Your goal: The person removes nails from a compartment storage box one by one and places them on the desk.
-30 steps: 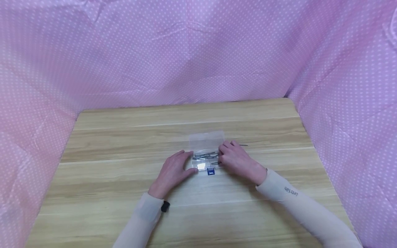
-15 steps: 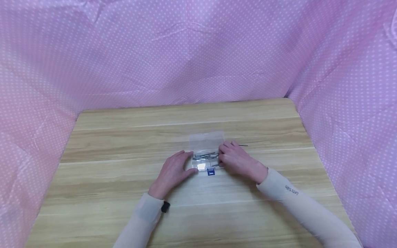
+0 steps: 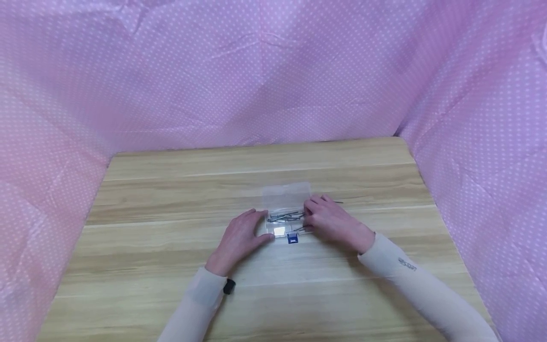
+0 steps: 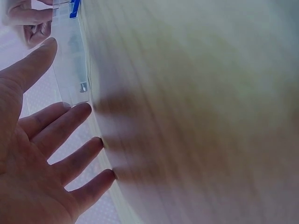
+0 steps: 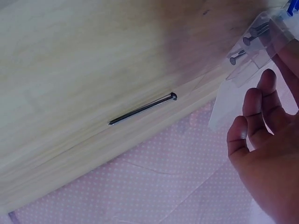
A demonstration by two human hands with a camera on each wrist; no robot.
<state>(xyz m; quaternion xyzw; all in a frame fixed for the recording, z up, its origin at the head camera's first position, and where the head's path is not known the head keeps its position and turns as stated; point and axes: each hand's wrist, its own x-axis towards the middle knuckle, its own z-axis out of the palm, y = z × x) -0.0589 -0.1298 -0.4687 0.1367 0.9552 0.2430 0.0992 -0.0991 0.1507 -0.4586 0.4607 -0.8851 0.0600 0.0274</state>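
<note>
Head view, centre: our two hands flank one clear box; left hand flat-fingered against it; right hand curled, grip unclear; one loose nail on the desk.

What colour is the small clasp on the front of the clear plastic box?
Blue. The clasp on the clear plastic box shows best in the head view.

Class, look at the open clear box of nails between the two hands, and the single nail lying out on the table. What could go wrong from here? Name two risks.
1. The clear plastic box lies open with its lid flat behind it, loose nails inside; a nudge from the left hand or right hand could spill them.
2. One stray nail lies on the table beyond the right hand; it may be overlooked, or prick a finger.
</note>
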